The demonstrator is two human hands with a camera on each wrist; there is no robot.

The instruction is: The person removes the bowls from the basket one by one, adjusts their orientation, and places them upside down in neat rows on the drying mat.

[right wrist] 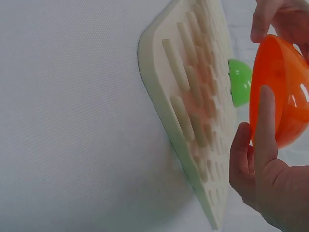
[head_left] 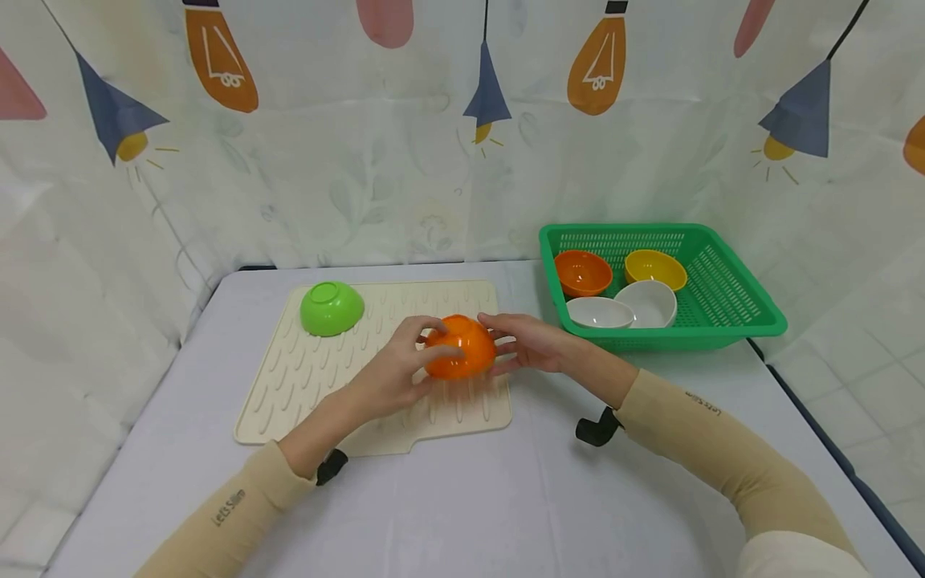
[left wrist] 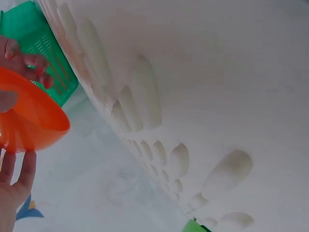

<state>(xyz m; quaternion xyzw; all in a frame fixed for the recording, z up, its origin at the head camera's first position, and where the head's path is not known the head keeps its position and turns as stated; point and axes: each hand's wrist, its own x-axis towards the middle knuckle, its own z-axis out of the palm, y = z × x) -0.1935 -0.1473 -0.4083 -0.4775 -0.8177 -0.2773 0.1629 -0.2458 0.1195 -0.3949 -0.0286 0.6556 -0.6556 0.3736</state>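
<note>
An orange bowl (head_left: 461, 348) is held over the ribbed cream drying mat (head_left: 376, 429), its opening facing down toward the mat. My left hand (head_left: 405, 361) grips it from the left, fingers spread over its outside. On the other side my right hand (head_left: 531, 343) has its fingers extended and spread at the bowl's edge. In the right wrist view, one straight finger (right wrist: 266, 121) of this hand overlaps the opening. A green bowl (head_left: 332, 308) sits upside down on the mat's far left part.
A green slotted basket (head_left: 723, 331) stands at the right rear of the white-covered table (head_left: 477, 514). Inside it are a dark orange bowl (head_left: 582, 273), a yellow bowl (head_left: 655, 269) and two white bowls (head_left: 650, 305). A patterned curtain (head_left: 426, 177) hangs behind the table.
</note>
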